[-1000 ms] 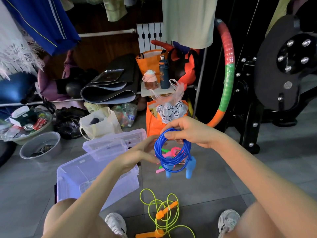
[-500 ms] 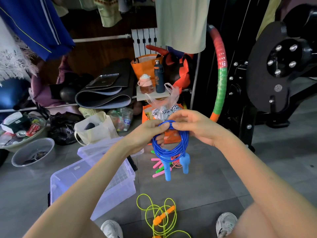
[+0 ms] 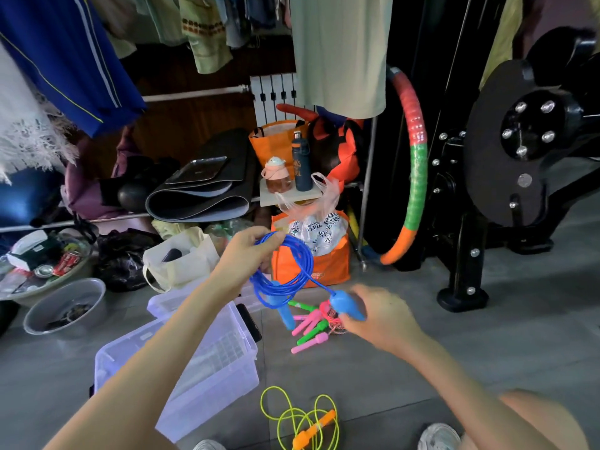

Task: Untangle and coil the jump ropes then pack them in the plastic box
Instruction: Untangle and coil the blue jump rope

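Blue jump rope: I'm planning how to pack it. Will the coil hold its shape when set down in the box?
Probably not by itself: the blue jump rope sags in loose loops from the left hand, so it looks floppy and may spring open. Its free handle looks rigid, hangs straight down and would likely swing.

left hand (image 3: 245, 258) gripping blue rope coil (image 3: 285, 271)

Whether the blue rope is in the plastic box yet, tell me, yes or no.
No: the left hand holds the coiled blue rope in the air, outside the plastic box on the floor.
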The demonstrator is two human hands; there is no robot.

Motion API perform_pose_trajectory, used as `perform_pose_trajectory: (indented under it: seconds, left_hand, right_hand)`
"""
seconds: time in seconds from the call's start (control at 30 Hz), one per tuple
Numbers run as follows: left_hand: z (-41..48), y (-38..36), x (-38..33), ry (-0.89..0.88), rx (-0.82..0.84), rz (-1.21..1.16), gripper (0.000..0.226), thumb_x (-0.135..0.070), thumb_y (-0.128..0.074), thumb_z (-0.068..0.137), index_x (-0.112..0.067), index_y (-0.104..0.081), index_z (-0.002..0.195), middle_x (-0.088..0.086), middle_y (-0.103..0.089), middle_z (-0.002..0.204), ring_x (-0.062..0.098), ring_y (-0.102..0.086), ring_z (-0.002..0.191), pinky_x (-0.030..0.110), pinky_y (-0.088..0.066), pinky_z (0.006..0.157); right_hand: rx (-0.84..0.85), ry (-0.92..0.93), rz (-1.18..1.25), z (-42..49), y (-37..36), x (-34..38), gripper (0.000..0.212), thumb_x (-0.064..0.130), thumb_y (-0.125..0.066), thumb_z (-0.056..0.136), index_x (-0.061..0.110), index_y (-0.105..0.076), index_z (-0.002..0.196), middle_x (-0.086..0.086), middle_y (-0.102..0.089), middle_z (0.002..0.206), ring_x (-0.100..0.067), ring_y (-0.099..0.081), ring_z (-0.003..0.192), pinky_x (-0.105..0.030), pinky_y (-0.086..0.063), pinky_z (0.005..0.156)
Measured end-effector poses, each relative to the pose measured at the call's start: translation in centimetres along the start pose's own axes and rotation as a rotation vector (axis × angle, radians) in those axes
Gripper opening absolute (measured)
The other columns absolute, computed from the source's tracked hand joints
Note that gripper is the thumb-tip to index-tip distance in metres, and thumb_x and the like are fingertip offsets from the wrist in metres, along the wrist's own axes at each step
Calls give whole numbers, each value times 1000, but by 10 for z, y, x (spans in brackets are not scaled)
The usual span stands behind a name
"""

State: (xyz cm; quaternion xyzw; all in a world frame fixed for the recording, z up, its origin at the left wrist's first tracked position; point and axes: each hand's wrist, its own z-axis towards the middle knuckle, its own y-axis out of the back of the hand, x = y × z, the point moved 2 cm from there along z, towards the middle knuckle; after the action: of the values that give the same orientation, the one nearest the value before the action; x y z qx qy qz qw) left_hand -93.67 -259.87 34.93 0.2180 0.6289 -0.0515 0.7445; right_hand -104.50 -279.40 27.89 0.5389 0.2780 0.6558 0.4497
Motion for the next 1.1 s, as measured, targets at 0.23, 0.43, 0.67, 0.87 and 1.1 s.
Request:
perform_pose_trajectory:
  seconds: [0.23, 0.43, 0.67, 0.87, 1.1]
  left_hand:
    - [-15, -20, 17, 228, 126, -471, 32, -25, -42, 98, -8, -44, 71, -9, -23, 43, 4, -20, 38, 16, -17, 42]
    - [-18, -31, 21, 115, 198, -249, 37, -30, -39, 100, -13, -46, 68, -3, -44, 55, 11, -42, 55, 22, -37, 60]
    - [-18, -35, 30, 53, 110, 279, 36, -36, -44, 97, -9, -50, 73, 1, -55, 67, 12, -45, 64, 26, -37, 66]
    - [-33, -31, 52, 129, 277, 191, 32, -38, -49, 94, -7, -49, 87, 3, -48, 80, 12, -44, 75, 34, -40, 81]
    - [-42, -35, 50, 179, 439, -287, 15, -9, -55, 92, -12, -51, 106, 6, -58, 99, 13, -60, 92, 32, -50, 88]
  right_hand:
    - [-426, 76, 0, 34, 42, -10, 34, 18, -73, 77, 9, -58, 107, -5, -66, 92, -24, -62, 75, -34, -49, 64]
    - [-345, -232, 1208, 47, 19, 19, 11, 9, -51, 94, 18, -52, 99, -5, -66, 95, -8, -66, 82, -28, -56, 77]
    - [-440, -425, 1518, 41, -1, 30, 17, 16, -42, 99, 11, -55, 89, -6, -60, 80, -16, -58, 72, -30, -49, 70]
    - [-325, -538, 1624, 42, -8, 35, 23, 18, -43, 98, 7, -59, 86, -5, -65, 73, -14, -64, 63, -27, -54, 62]
    - [-119, -716, 1662, 47, -4, 26, 29, 24, -42, 99, 7, -61, 85, -4, -70, 62, -15, -67, 58, -40, -49, 83]
